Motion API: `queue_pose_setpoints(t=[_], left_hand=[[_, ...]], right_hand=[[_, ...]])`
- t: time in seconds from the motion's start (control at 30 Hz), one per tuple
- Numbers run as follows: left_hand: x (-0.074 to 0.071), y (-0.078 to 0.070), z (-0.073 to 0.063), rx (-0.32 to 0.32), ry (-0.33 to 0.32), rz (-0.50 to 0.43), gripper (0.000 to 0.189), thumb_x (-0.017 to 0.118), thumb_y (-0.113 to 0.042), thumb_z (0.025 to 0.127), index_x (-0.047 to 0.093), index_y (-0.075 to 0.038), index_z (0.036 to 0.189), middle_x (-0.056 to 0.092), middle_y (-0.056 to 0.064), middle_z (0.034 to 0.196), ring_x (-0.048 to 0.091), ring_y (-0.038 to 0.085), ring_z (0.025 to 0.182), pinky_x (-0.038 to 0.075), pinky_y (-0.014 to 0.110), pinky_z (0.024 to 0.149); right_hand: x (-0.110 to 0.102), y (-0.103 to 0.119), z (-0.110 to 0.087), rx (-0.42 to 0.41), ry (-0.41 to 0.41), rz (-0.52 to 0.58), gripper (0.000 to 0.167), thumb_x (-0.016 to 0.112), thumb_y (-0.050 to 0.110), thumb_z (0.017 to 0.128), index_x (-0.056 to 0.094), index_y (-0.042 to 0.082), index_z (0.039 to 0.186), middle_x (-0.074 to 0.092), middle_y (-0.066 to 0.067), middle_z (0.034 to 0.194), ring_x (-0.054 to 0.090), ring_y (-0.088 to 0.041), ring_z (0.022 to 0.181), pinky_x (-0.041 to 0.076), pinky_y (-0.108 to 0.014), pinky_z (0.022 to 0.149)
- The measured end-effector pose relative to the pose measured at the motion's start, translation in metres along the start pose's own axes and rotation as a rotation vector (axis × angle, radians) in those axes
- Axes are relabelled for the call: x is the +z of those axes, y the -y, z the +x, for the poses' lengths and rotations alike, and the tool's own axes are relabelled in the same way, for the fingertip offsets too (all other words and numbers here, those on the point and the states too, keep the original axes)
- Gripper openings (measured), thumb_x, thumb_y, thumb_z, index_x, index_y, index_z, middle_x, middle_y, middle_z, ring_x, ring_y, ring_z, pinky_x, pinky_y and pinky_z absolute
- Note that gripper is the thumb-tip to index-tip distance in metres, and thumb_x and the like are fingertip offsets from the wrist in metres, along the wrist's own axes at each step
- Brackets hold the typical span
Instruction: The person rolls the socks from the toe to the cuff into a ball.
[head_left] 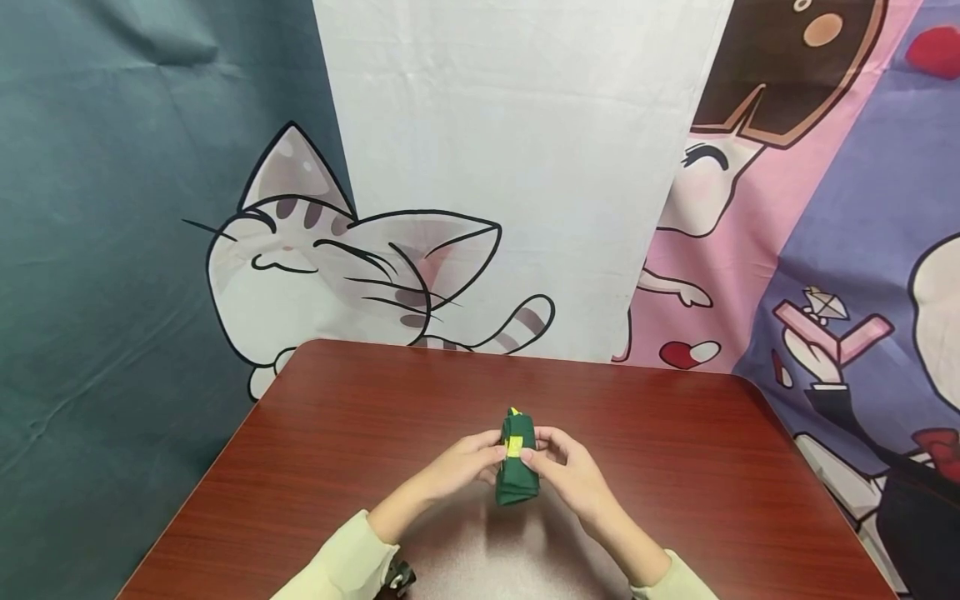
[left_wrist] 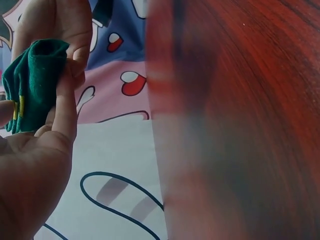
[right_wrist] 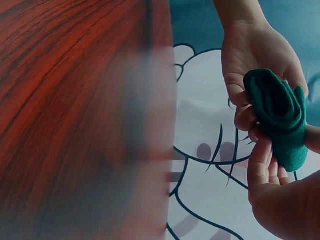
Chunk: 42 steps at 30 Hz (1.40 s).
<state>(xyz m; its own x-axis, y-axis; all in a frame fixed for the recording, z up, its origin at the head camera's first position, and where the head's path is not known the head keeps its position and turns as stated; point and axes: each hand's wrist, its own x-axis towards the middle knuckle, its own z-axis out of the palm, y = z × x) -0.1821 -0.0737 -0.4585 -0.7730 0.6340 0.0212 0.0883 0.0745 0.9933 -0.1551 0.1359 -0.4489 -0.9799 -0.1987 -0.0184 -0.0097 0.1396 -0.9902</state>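
Note:
Both hands hold a green rolled-up cloth (head_left: 519, 482) with a yellow patch, raised above the table. On one side the left hand (head_left: 467, 458) pinches it, thumb on the front near the patch and fingers behind. From the other side the right hand (head_left: 572, 468) grips it the same way, its thumb beside the yellow patch. The right wrist view shows the end of the cloth roll (right_wrist: 280, 115), with its layers wound in a spiral. In the left wrist view, yellow marks appear on one side of the cloth (left_wrist: 40, 82).
A reddish-brown wooden table (head_left: 360, 408) with rounded far corners lies under the hands. Behind it hangs a curtain (head_left: 525, 125) printed with a cartoon cat and figures. A small black object (head_left: 399, 577) shows beside the left sleeve (head_left: 348, 550).

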Motion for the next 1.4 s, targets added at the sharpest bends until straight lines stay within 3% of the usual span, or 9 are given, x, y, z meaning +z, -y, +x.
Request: queue_pose_setpoints(t=[0.23,0.6,0.93,1.17,1.3,1.4], left_hand=[[-0.003,-0.001,0.003,-0.026,-0.004,0.025,0.046,0.046,-0.017,0.101,0.05,0.013,0.136,0.071,0.021,0.11,0.072,0.016,0.086,0.06,0.034,0.077],[-0.008,0.001,0.003,0.012,0.052,-0.018,0.044,0.05,-0.017,0.103,0.049,0.014,0.135,0.069,0.016,0.11,0.069,0.011,0.086,0.06,0.032,0.078],[-0.006,0.004,0.004,0.001,-0.032,0.071,0.036,0.052,-0.015,0.101,0.056,0.008,0.129,0.071,0.009,0.097,0.07,0.012,0.082,0.06,0.03,0.074],[-0.005,0.004,0.004,-0.008,-0.052,0.108,0.036,0.053,-0.015,0.101,0.057,0.007,0.13,0.072,0.011,0.101,0.069,0.011,0.083,0.059,0.027,0.073],[-0.005,0.005,0.004,-0.018,-0.07,0.126,0.035,0.054,-0.016,0.101,0.058,0.006,0.129,0.072,0.012,0.104,0.07,0.011,0.086,0.059,0.028,0.074],[-0.005,0.007,0.005,-0.025,-0.091,0.134,0.034,0.055,-0.017,0.102,0.058,0.005,0.127,0.073,0.012,0.106,0.07,0.011,0.087,0.059,0.028,0.075]], right_hand=[[0.001,-0.001,-0.001,-0.006,-0.008,-0.011,0.04,0.077,0.018,0.09,0.064,-0.002,0.122,0.064,-0.012,0.101,0.064,-0.017,0.088,0.052,-0.024,0.078],[-0.001,0.002,-0.002,-0.045,0.017,-0.021,0.04,0.078,0.018,0.089,0.065,-0.002,0.121,0.064,-0.013,0.099,0.063,-0.016,0.084,0.053,-0.024,0.075],[0.001,-0.002,0.0,-0.032,-0.009,-0.03,0.04,0.078,0.02,0.089,0.067,0.001,0.122,0.065,-0.01,0.1,0.063,-0.018,0.088,0.054,-0.025,0.077],[-0.002,0.003,0.003,-0.052,-0.053,-0.016,0.034,0.076,0.015,0.09,0.066,0.001,0.119,0.064,-0.012,0.102,0.064,-0.018,0.088,0.059,-0.037,0.08],[-0.011,0.009,0.007,-0.086,-0.052,-0.041,0.031,0.076,0.013,0.091,0.065,0.0,0.116,0.064,-0.013,0.099,0.065,-0.023,0.087,0.06,-0.033,0.078],[-0.017,0.015,0.01,-0.121,-0.036,-0.122,0.028,0.076,0.018,0.091,0.066,0.002,0.111,0.064,-0.011,0.094,0.065,-0.022,0.082,0.058,-0.028,0.072]])
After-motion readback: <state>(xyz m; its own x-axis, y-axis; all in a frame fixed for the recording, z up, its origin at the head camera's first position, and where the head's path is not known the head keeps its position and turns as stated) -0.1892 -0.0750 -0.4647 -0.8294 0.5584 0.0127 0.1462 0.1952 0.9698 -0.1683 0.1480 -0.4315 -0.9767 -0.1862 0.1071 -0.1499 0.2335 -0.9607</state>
